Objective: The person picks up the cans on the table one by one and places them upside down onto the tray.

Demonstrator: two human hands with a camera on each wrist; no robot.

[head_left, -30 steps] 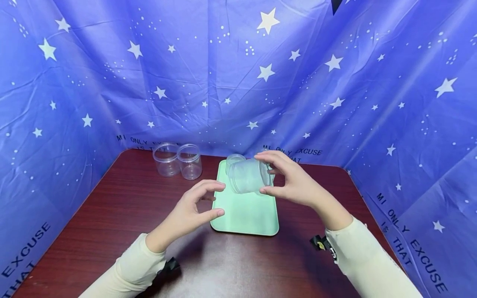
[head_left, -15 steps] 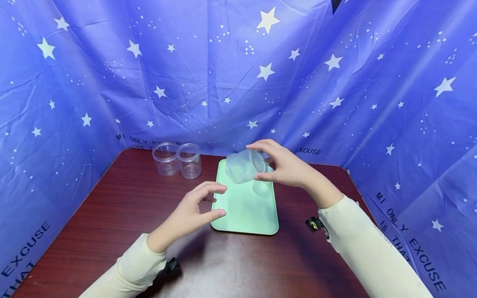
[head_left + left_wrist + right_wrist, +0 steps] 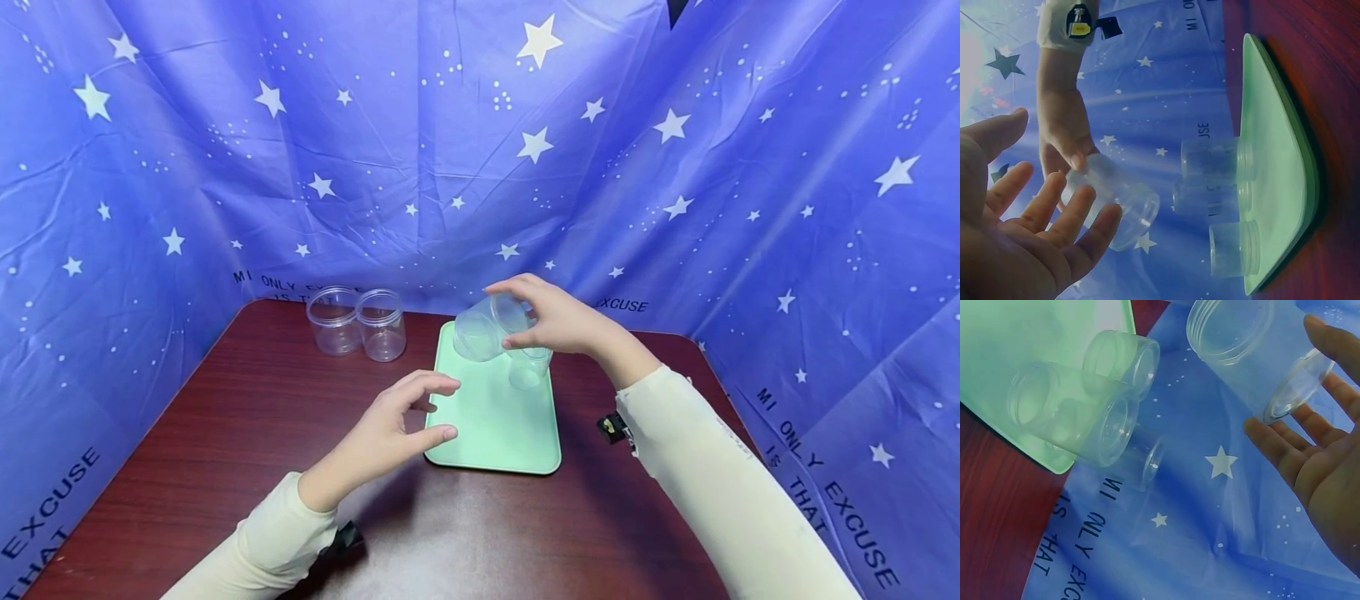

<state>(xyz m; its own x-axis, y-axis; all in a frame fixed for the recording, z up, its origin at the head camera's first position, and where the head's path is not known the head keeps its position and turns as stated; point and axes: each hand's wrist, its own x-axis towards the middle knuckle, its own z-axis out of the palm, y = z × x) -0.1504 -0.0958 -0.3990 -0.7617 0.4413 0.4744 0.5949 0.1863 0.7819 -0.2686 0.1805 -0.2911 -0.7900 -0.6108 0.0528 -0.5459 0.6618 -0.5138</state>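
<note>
My right hand (image 3: 558, 317) grips a clear plastic jar (image 3: 476, 333) near its base, fingers and thumb around it. The jar is tilted over the back of the green tray (image 3: 491, 433), its threaded mouth pointing down and left. Three more clear jars stand mouth-down on the tray: a wider one (image 3: 1072, 412) and smaller ones (image 3: 1122, 362) beside it, the third partly hidden behind. In the head view only one tray jar (image 3: 528, 373) shows plainly, below the right hand. My left hand (image 3: 393, 425) hovers by the tray's left edge, fingers apart and relaxed, holding nothing.
Two clear jars, a wider one (image 3: 333, 329) and a narrower one (image 3: 384, 333), stand mouth-up side by side at the back left of the dark red wooden table (image 3: 262, 408). A blue star-printed curtain (image 3: 420, 150) closes off the back and both sides.
The right hand has carried its jar left and toward the back of the tray, tipping the mouth further down. A jar on the tray has come into view below it. The left hand barely moves.
</note>
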